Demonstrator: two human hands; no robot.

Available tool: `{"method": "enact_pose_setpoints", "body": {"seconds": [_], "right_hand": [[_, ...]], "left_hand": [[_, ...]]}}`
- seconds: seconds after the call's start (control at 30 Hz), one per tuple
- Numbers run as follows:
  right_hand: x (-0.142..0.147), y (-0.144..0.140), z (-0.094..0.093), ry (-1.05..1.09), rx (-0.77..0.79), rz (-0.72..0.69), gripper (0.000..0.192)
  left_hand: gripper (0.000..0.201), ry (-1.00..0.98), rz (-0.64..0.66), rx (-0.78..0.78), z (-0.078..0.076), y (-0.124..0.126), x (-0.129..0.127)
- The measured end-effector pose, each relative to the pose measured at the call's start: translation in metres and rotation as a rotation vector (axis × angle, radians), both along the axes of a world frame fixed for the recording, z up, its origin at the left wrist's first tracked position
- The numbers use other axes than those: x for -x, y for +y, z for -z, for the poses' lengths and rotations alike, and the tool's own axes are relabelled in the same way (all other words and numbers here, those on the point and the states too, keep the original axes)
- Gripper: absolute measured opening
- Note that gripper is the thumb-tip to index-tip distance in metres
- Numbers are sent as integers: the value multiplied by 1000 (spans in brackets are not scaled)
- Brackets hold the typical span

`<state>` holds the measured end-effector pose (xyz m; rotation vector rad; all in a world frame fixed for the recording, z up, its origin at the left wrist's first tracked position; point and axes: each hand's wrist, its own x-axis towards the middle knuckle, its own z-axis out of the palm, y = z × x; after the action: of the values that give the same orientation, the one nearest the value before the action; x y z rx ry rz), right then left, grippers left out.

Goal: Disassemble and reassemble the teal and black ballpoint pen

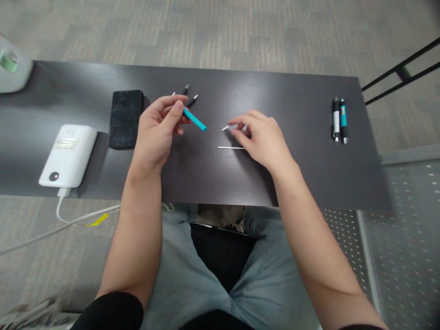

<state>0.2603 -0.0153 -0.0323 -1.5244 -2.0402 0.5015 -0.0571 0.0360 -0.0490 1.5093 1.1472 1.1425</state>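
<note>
My left hand (161,126) grips a teal pen barrel (195,120) that points right and slightly down over the dark table (292,174). My right hand (263,137) pinches a small white pen part (225,128) between thumb and fingertips, its tip facing the teal barrel. A thin white refill rod (230,147) lies on the table just left of my right hand. Behind my left hand lie a few black pen pieces with silver tips (190,97).
Two assembled pens (339,120), one white-black and one teal, lie side by side at the table's right end. A black box (125,118) and a white power bank (68,155) with a cable sit at left. A black rack (402,71) stands far right.
</note>
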Motion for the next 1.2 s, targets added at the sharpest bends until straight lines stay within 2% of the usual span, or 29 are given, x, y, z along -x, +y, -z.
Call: {"method": "enact_pose_setpoints", "body": {"seconds": [0.07, 0.17, 0.3, 0.43, 0.53, 0.67, 0.73, 0.9, 0.97, 1.1, 1.2], "right_hand": [[8, 7, 5, -10, -4, 2, 15], [13, 14, 10, -23, -10, 13, 11], [8, 15, 7, -11, -28, -22, 10], [1, 8, -1, 216, -104, -107, 10], [-3, -3, -5, 414, -166, -82, 13], [-5, -23, -13, 566, -237, -26, 16], [-5, -32, -21, 640, -280, -30, 7], [3, -53, -49, 771, -396, -82, 45], [5, -62, -58, 763, -392, -88, 53], [3, -75, -65, 683, -352, -68, 45], [-5, -76, -60, 681, -366, -42, 35]], "left_hand": [[51, -5, 31, 21, -2, -3, 6], [55, -83, 37, 108, -3, -4, 12], [59, -241, 54, 182, -6, -7, 9], [59, -491, 65, 304, -16, -16, -4], [52, -596, 140, 370, -26, -22, -18], [49, -699, 200, 438, -31, -28, -37], [51, -723, 222, 453, -31, -30, -45], [55, -694, 268, 445, -31, -33, -65], [57, -695, 287, 463, -32, -34, -72], [62, -710, 295, 492, -31, -34, -86], [61, -672, 230, 388, -24, -32, -97]]}}
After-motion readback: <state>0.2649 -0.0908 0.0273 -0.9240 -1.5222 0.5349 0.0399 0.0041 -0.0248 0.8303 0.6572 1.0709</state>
